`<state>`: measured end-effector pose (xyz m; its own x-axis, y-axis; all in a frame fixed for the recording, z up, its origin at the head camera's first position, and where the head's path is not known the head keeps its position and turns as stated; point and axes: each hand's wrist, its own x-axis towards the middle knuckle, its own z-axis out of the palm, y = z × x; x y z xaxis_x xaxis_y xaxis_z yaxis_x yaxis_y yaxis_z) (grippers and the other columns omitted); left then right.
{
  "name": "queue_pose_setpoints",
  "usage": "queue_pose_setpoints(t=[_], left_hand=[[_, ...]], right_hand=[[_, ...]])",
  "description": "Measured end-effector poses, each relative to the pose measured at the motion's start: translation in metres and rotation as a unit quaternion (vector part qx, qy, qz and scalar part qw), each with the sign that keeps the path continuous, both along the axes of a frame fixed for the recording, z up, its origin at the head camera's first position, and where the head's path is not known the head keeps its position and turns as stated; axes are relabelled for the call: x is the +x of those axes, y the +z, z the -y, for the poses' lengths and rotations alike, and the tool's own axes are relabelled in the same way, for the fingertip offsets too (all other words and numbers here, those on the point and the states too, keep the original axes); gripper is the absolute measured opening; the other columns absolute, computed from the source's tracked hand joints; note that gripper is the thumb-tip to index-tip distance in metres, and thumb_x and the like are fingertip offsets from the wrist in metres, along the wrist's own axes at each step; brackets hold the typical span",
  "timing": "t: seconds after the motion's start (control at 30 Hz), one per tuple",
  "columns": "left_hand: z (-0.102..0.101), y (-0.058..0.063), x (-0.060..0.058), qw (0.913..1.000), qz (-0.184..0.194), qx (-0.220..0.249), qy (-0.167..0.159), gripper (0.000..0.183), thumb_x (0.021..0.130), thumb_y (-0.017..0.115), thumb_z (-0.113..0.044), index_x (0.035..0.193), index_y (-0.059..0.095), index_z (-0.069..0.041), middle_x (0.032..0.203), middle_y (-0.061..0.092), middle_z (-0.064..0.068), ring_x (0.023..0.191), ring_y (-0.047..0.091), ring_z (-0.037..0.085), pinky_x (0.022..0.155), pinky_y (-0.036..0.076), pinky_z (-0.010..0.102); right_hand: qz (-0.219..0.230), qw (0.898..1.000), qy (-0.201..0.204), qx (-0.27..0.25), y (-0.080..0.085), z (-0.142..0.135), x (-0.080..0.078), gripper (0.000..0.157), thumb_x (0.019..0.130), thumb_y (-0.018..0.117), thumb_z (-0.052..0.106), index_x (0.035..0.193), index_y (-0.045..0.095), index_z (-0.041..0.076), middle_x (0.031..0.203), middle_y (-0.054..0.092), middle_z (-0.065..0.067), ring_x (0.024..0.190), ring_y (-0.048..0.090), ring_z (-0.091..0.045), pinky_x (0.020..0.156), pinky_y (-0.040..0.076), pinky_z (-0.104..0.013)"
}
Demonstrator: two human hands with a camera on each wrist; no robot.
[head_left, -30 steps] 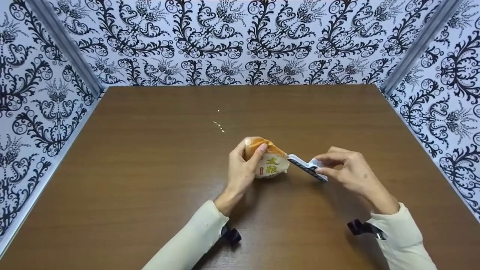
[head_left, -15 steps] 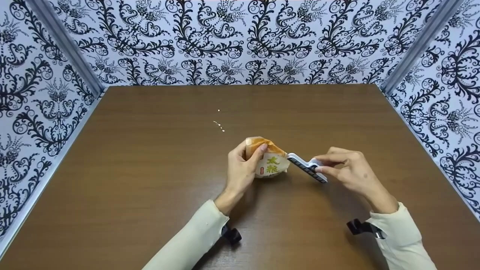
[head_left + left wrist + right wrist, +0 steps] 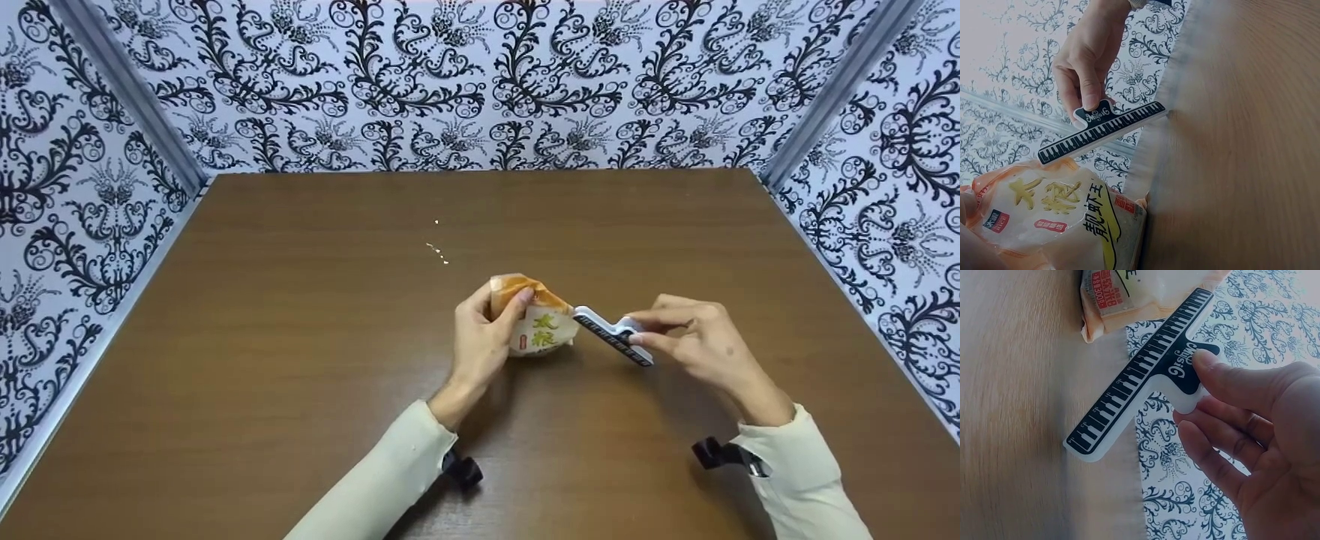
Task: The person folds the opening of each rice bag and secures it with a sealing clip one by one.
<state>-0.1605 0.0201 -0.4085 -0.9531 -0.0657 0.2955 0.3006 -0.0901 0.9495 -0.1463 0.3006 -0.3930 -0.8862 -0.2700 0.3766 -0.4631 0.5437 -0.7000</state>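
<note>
My left hand (image 3: 480,341) grips the folded orange top of a plastic food bag (image 3: 544,330), its thumb lying over the fold. Printed characters and pale contents show on the bag (image 3: 1067,216) in the left wrist view. My right hand (image 3: 701,345) pinches the handle of a long black-and-white clip (image 3: 1140,374) between thumb and fingers. Piano keys and the word "Music" are printed on the clip (image 3: 1100,132). Slanting down to the right, the clip has its upper end right at the bag's right corner in the head view.
A brown wooden table (image 3: 300,337) lies under both hands. Several small whitish specks (image 3: 439,253) are on it beyond the bag. Patterned walls (image 3: 480,82) stand at the back and sides. A dark strap with a camera mount (image 3: 461,471) sits at each wrist.
</note>
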Motion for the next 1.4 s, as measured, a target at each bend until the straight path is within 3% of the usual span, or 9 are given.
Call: queue_pose_setpoints(t=[0.47,0.77,1.1,1.23,1.4], left_hand=[[0.0,0.0,0.0,0.9999,0.007,0.012,-0.005,0.019,0.097,0.074,-0.012,0.11,0.075,0.001,0.099,0.078,0.017,0.082,0.069,0.008,0.073,0.056,0.023],[0.002,-0.001,-0.001,0.9999,0.005,0.009,-0.001,0.022,0.097,0.074,-0.012,0.115,0.075,0.001,0.103,0.078,0.017,0.085,0.071,0.009,0.076,0.058,0.025],[0.002,-0.002,0.0,0.9999,0.015,0.007,-0.003,0.021,0.097,0.074,-0.013,0.113,0.075,0.001,0.102,0.078,0.018,0.085,0.071,0.009,0.076,0.058,0.025],[0.001,-0.003,0.0,0.9998,0.016,0.006,-0.007,0.021,0.097,0.074,-0.014,0.112,0.075,0.001,0.101,0.078,0.018,0.084,0.07,0.009,0.075,0.058,0.025],[0.0,-0.001,-0.001,0.9999,0.01,0.006,-0.012,0.022,0.097,0.074,-0.013,0.113,0.075,0.001,0.103,0.078,0.018,0.084,0.07,0.009,0.075,0.058,0.024]], right_hand=[[0.008,1.0,-0.008,0.008,0.002,0.002,-0.001,0.027,0.079,0.089,0.003,0.102,0.084,0.016,0.078,0.067,0.002,0.068,0.054,-0.004,0.057,0.041,-0.019],[-0.006,0.998,0.002,0.055,-0.002,0.005,-0.004,0.029,0.08,0.087,-0.001,0.105,0.081,0.013,0.088,0.069,0.002,0.082,0.066,-0.002,0.078,0.054,-0.015],[-0.038,0.995,0.002,0.094,-0.011,0.012,-0.004,0.025,0.082,0.087,0.005,0.105,0.078,0.008,0.09,0.066,0.006,0.08,0.061,-0.003,0.072,0.056,-0.021],[-0.048,0.988,-0.021,0.148,-0.013,0.008,-0.002,0.019,0.085,0.087,0.014,0.1,0.075,0.012,0.087,0.063,0.007,0.076,0.06,-0.007,0.068,0.054,-0.025],[-0.081,0.963,-0.059,0.249,-0.013,0.001,0.001,0.021,0.092,0.081,0.033,0.094,0.066,0.019,0.082,0.056,0.009,0.069,0.052,-0.008,0.06,0.043,-0.029]])
